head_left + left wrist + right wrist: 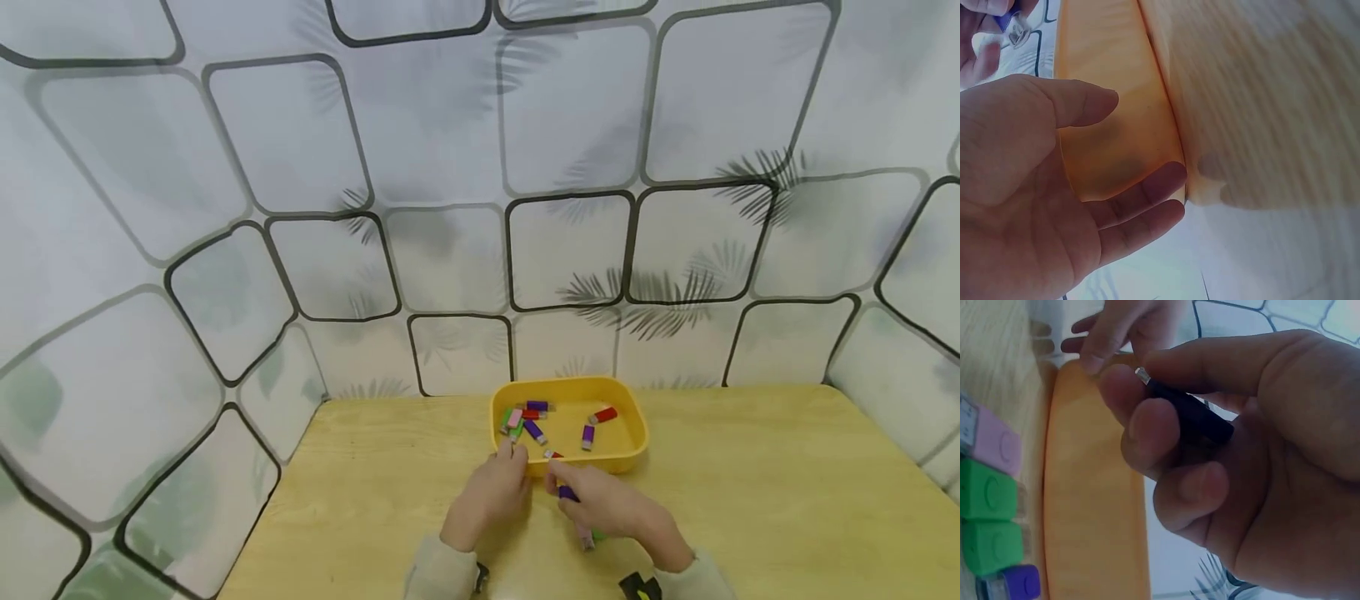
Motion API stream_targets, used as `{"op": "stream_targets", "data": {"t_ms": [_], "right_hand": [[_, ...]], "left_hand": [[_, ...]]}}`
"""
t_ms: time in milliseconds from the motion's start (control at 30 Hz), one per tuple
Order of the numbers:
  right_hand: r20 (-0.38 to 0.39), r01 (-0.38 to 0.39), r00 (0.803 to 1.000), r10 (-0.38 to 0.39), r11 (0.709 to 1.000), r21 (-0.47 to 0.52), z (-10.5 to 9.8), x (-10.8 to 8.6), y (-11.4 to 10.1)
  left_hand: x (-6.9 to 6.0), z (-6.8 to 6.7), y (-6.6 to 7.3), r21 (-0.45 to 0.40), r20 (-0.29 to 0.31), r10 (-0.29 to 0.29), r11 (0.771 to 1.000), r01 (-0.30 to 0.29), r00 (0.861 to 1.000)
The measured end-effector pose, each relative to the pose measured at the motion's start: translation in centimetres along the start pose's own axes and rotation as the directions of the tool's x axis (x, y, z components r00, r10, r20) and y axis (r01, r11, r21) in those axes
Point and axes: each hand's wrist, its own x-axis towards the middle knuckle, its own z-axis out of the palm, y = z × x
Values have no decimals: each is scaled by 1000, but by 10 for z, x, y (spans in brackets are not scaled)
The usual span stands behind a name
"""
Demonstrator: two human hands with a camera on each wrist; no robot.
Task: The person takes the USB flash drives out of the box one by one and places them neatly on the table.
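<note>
My right hand (603, 500) pinches a purple USB stick (567, 493) between thumb and fingers, just before the front wall of a yellow tray (600, 467). In the right wrist view that USB stick (1194, 415) looks nearly black, its metal plug by the fingertips. At the tray's front left corner is my left hand (491, 487), its fingers fairly straight and thumb apart; whether it touches the wall is unclear. Beneath the right hand, on the table, lie a pink USB stick (999, 442), two green USB sticks (990, 490) and another purple USB stick (1021, 582) in a row.
Inside the tray lie several USB sticks: purple ones (588, 437), red ones (604, 414), green ones (516, 431) and a pink one (515, 418), mostly toward the left. A patterned curtain (450, 258) hangs behind the wooden table (375, 483).
</note>
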Motion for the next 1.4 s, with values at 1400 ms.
{"op": "stream_targets", "data": {"t_ms": [1400], "right_hand": [[83,-96,990,118,969,-227,24,3,6]], "left_hand": [[0,2,2,10,24,-18,1000,17,1000]]}}
